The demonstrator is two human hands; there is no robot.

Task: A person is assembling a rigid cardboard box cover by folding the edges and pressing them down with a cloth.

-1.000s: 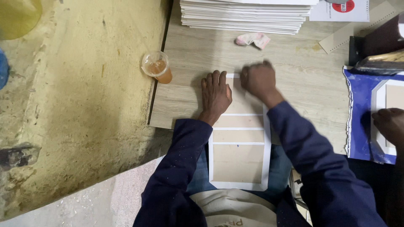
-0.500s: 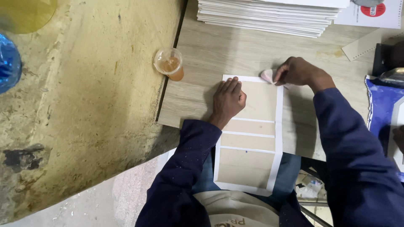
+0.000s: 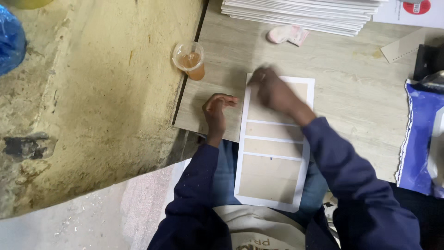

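Panelled board (image 3: 273, 153) lying lengthwise toward the person, overhanging worktop (image 3: 356, 92) | right hand (image 3: 273, 90) pressing its far end, grip state blurred | left hand (image 3: 216, 109) resting beside, loosely curled, empty.

We see a white sheet (image 3: 274, 143) on the table, its near end hanging over the edge; it carries four tan rectangular panels in a column, each framed in white. At the far right lies a blue plastic bag (image 3: 418, 139) with a white wavy edge, partly cut off by the frame. In the top right corner a white sheet with a red round mark (image 3: 414, 11) rests beside a stack of white sheets (image 3: 300, 11). A blue bag (image 3: 10, 39) sits at the top left, on the floor
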